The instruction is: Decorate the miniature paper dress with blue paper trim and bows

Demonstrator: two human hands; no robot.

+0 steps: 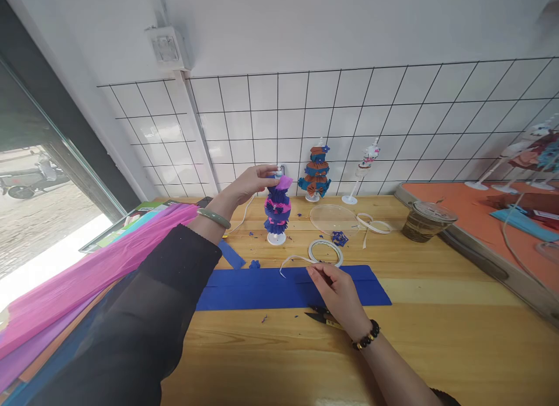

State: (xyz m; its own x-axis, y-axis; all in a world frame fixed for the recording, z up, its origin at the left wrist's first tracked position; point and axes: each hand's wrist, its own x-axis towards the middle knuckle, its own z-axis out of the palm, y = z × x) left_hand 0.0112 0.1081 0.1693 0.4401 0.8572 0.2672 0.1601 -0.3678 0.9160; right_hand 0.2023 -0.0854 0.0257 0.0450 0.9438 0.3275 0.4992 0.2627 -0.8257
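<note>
My left hand (251,184) reaches forward with fingers closed around the top of a small figure on a stand, dressed in ruffled blue and pink crepe paper (278,211). A small pink paper piece (285,183) sticks out beside the fingertips. My right hand (334,286) pinches a thin white strip (293,257), whose loose end curls to the left. Beneath that strip lies a long blue crepe paper sheet (257,289). Just behind the right fingertips is a roll of white tape (311,250). Scissors (321,318) lie partly hidden under the right hand.
Behind stand a blue-and-brown paper-dressed figure (317,172) and a bare figure on a stand (369,158). A clear round lid (334,219), white ribbon (375,224) and lidded cup (425,222) sit to the right. Crepe paper rolls (109,266) lie left, under my left arm.
</note>
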